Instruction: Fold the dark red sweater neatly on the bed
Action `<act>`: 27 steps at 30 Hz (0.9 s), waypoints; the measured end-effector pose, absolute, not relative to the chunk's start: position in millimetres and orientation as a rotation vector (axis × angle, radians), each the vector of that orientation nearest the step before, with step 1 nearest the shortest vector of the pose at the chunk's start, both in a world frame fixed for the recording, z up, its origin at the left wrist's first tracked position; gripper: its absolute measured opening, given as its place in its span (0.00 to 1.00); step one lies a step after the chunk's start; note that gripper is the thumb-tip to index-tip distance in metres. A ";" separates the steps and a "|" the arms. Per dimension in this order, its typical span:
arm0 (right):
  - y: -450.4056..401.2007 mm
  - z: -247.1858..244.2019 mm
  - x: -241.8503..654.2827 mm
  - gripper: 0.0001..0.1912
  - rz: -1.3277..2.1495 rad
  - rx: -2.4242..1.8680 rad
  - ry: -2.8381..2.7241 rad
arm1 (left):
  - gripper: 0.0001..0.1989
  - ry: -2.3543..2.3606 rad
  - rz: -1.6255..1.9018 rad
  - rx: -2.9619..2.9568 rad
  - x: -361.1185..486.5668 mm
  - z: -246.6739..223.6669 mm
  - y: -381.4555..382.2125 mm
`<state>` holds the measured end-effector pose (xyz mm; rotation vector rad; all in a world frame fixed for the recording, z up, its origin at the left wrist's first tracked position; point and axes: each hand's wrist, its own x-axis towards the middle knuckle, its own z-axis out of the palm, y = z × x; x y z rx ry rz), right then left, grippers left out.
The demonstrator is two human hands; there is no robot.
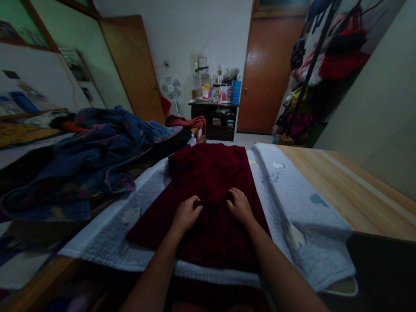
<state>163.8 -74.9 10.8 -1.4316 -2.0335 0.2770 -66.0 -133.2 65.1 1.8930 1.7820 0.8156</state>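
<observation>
A dark red garment (217,173) lies spread over a light blue quilted cloth (276,173), its folds bunched slightly at the middle. On the left part of the garment rests my left hand (187,213), thumb apart from the fingers, which bend down against the fabric. My right hand (239,205) touches the garment farther right, fingers curved and thumb spaced from them. A small ridge of fabric runs between the two hands. Neither hand visibly lifts any cloth.
A heap of blue patterned clothing (97,151) fills the left side. Bare wooden board (351,182) extends on the right beyond the quilted cloth. Farther back stand a white fan (171,88), a dark cabinet (212,112) and hanging bags (346,47).
</observation>
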 end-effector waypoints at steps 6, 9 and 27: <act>-74.4 9.9 163.9 0.22 0.289 -1.439 -2.033 | 0.12 1.862 1.318 1.592 -71.1 79.7 -125.0; -74.5 9.2 163.5 0.23 0.297 -1.437 -2.018 | 0.13 1.836 1.508 1.414 -71.2 83.3 -121.4; -71.8 10.2 164.6 0.22 0.318 -1.427 -1.987 | 0.12 1.454 0.901 1.961 -37.7 96.9 -148.6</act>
